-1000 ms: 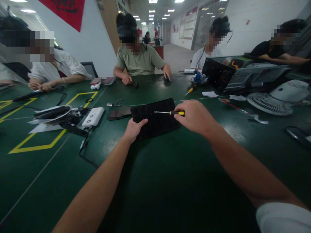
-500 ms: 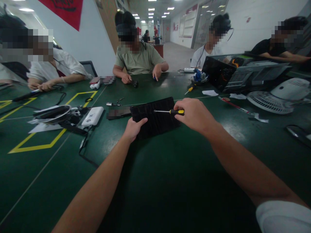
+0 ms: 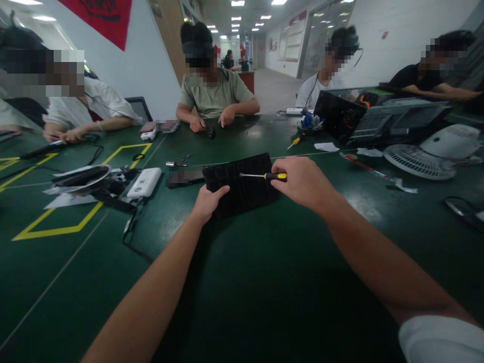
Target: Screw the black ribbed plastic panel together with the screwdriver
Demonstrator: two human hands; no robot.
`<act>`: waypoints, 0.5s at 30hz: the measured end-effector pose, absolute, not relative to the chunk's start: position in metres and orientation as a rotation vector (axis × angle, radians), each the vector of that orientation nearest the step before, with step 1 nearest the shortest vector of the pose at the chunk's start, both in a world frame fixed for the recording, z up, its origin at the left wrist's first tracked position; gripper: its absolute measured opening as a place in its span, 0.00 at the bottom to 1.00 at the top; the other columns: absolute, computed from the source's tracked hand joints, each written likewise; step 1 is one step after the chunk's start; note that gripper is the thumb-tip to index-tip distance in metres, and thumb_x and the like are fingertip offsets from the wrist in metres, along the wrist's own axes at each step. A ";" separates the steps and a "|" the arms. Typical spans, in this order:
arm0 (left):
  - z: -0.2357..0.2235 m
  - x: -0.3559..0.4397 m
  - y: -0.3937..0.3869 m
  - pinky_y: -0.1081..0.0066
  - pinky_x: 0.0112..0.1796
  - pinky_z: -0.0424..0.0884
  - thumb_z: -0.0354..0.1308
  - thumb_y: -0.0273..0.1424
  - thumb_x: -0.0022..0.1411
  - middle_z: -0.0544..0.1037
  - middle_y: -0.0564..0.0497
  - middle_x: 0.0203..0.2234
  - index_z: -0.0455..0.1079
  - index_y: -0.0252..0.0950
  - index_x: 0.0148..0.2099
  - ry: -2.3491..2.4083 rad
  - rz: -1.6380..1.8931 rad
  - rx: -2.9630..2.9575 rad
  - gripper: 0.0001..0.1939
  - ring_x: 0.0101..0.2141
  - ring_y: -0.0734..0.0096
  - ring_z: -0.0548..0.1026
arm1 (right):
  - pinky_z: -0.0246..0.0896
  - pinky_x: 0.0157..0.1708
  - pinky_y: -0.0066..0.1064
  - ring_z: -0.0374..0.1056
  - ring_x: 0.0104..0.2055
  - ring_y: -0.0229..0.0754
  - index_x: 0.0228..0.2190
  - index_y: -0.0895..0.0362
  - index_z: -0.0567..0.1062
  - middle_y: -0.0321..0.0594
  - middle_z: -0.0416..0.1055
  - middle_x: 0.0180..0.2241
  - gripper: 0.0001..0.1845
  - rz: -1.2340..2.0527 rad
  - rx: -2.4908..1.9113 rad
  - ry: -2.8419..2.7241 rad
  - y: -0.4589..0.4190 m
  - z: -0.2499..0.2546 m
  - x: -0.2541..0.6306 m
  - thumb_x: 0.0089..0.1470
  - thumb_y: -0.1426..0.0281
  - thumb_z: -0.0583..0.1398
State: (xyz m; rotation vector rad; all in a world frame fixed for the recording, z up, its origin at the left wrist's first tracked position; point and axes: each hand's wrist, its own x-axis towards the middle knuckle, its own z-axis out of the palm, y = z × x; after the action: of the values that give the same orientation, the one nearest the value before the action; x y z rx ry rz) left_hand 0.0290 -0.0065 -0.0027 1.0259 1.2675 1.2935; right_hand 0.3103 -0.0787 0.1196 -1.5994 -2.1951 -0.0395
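A flat black rectangular panel (image 3: pixel 245 194) is held tilted above the green table (image 3: pixel 264 282). My left hand (image 3: pixel 207 202) grips its lower left edge, thumb lying over the front face. In my right hand (image 3: pixel 298 176) is a screwdriver (image 3: pixel 275 176) with a yellow and black handle and a thin metal shaft. The shaft points left across the panel, its tip near the middle of the face; whether it sits in a screw is too small to tell. Behind the panel, on the left, lies a dark flat object (image 3: pixel 183 177), partly blurred out.
At left are a white box-shaped device (image 3: pixel 144 183) with a cable and a pile of dark parts (image 3: pixel 81 180). On the right lie a white fan (image 3: pixel 419 159), a computer case (image 3: pixel 397 118) and another yellow screwdriver (image 3: pixel 296 141). Several people sit around the table.
My hands, the panel and the screwdriver keep nearly the same place. Across the table, a co-worker's hand has moved left, towards the other hand. The camera view has shifted slightly.
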 end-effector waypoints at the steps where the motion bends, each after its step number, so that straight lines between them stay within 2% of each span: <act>1: -0.003 0.029 -0.007 0.41 0.63 0.79 0.82 0.31 0.48 0.90 0.41 0.46 0.83 0.36 0.47 1.262 1.291 1.032 0.24 0.51 0.44 0.88 | 0.59 0.39 0.40 0.75 0.43 0.51 0.43 0.57 0.85 0.47 0.83 0.42 0.06 -0.042 -1.601 -2.195 -0.079 0.120 0.310 0.64 0.70 0.69; 6: -0.001 0.029 -0.009 0.41 0.62 0.79 0.82 0.30 0.48 0.90 0.41 0.46 0.83 0.36 0.47 1.251 1.292 1.032 0.23 0.51 0.43 0.88 | 0.59 0.40 0.41 0.75 0.44 0.53 0.44 0.57 0.85 0.49 0.83 0.42 0.08 -0.037 -1.648 -2.198 -0.079 0.123 0.310 0.64 0.69 0.69; 12: 0.003 0.031 -0.010 0.42 0.62 0.79 0.82 0.30 0.47 0.90 0.41 0.45 0.82 0.35 0.47 1.244 1.285 1.019 0.24 0.52 0.43 0.88 | 0.62 0.41 0.42 0.76 0.45 0.55 0.45 0.56 0.88 0.52 0.84 0.45 0.13 -0.058 -1.705 -2.189 -0.080 0.124 0.310 0.69 0.62 0.66; 15: 0.002 0.030 -0.010 0.42 0.63 0.79 0.82 0.30 0.47 0.90 0.41 0.45 0.83 0.35 0.47 1.245 1.290 1.027 0.24 0.52 0.43 0.88 | 0.62 0.41 0.42 0.77 0.45 0.54 0.45 0.55 0.88 0.50 0.84 0.45 0.13 -0.037 -1.695 -2.181 -0.080 0.124 0.310 0.70 0.63 0.65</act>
State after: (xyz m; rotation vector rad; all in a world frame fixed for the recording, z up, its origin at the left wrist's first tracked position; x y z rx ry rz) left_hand 0.0300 -0.0099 0.0020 1.0267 1.2446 1.2897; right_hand 0.3099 -0.0798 0.1242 -1.6948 -2.1808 -0.0365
